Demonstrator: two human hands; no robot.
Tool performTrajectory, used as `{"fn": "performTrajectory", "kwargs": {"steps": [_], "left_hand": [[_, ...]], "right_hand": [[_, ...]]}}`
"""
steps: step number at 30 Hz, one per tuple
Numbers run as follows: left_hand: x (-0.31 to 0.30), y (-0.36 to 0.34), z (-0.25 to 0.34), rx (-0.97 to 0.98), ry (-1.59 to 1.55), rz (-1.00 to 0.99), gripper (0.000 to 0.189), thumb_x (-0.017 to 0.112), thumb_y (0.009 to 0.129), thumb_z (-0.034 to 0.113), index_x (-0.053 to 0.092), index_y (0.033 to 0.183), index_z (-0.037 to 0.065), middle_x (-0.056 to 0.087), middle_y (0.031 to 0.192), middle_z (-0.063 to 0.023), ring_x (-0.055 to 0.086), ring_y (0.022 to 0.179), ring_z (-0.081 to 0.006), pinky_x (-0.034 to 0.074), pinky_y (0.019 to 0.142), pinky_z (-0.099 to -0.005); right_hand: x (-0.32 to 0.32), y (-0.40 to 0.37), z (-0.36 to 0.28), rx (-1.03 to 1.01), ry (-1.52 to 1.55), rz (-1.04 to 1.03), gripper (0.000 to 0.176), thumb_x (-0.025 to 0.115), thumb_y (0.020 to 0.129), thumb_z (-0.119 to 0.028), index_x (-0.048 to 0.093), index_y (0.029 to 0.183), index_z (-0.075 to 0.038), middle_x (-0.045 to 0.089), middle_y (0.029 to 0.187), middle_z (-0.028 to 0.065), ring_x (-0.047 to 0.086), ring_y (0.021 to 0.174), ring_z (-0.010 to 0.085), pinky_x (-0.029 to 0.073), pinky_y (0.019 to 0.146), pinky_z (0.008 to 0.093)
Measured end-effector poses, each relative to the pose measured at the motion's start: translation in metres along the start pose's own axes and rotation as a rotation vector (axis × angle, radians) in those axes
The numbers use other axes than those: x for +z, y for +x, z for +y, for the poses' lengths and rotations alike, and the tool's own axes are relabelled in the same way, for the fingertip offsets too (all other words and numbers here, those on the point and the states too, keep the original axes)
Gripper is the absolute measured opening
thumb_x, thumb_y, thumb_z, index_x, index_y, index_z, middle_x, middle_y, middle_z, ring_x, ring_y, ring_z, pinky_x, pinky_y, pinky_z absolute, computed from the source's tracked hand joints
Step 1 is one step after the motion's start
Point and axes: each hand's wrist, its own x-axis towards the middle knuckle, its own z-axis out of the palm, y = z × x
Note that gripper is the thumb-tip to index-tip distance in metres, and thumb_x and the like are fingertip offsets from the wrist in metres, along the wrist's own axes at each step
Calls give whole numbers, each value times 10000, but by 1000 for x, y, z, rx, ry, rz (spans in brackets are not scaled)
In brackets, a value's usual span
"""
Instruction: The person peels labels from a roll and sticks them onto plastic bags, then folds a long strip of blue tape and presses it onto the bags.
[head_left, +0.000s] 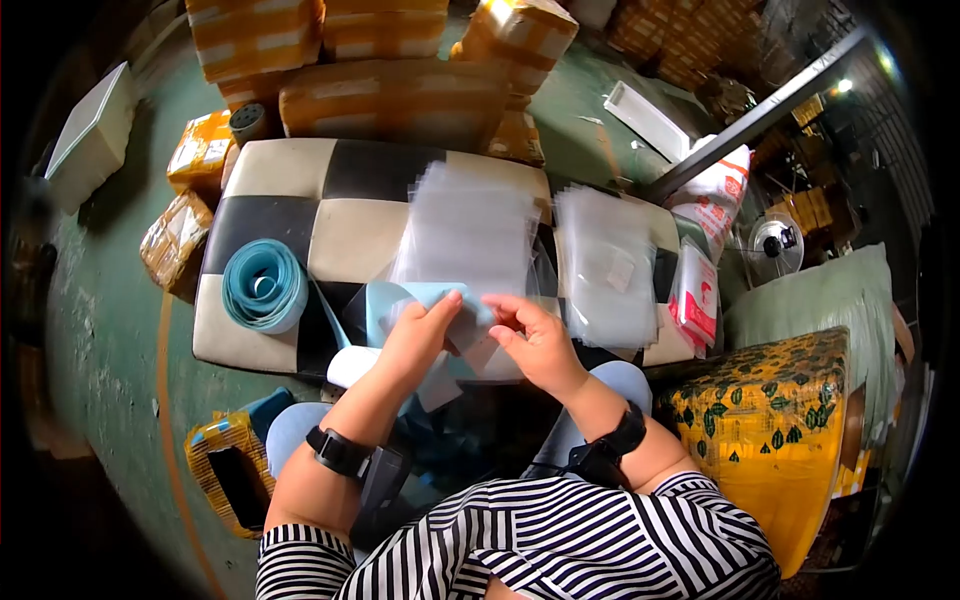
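My left hand (425, 325) is closed on a light blue sheet (390, 300), thumb on top. Close to the sheet's right end is my right hand (535, 345), its thumb and fingers curved and apart; I see nothing gripped there. A clear plastic piece hangs just below the fingers. Behind both hands lies a stack of clear plastic bags (465, 225) on a checkered padded bench (265, 165). A second stack of clear bags (605, 265) lies to the right. On the left stands a roll of light blue strip (265, 285), its loose end trailing toward my left hand.
Taped cartons (390, 105) stand behind the bench. A red-and-white packet (695, 295) lies at its right end. Nearer me on the right is a yellow leaf-patterned package (760, 410). A metal post (755, 115) slants across the upper right, near a fan (775, 243).
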Motion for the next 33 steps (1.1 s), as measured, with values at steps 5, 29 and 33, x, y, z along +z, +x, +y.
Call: {"fn": "performTrajectory", "kwargs": {"steps": [5, 29, 33], "left_hand": [[-1, 7, -9, -49, -41, 60, 404, 512, 842, 356, 532, 870, -46, 550, 773, -104, 527, 634, -167, 429, 532, -278], [-3, 12, -2, -202, -106, 96, 323, 448, 890, 281, 515, 911, -34, 532, 664, -77, 524, 575, -168, 440, 544, -252], [-2, 18, -10, -159, -49, 102, 309, 381, 918, 230, 510, 936, -50, 551, 711, -107, 554, 561, -203, 466, 528, -281]], "right_hand": [[-1, 3, -13, -53, -165, -33, 286, 574, 747, 24, 567, 1030, -18, 564, 878, 72, 545, 753, 142, 441, 689, 243], [-12, -4, -19, -516, -319, -83, 154, 600, 682, 42, 564, 793, -60, 522, 814, 91, 534, 766, 245, 433, 691, 297], [-33, -6, -23, -391, 177, 127, 70, 537, 799, 10, 507, 839, -39, 519, 890, 86, 508, 827, 167, 416, 748, 261]]}}
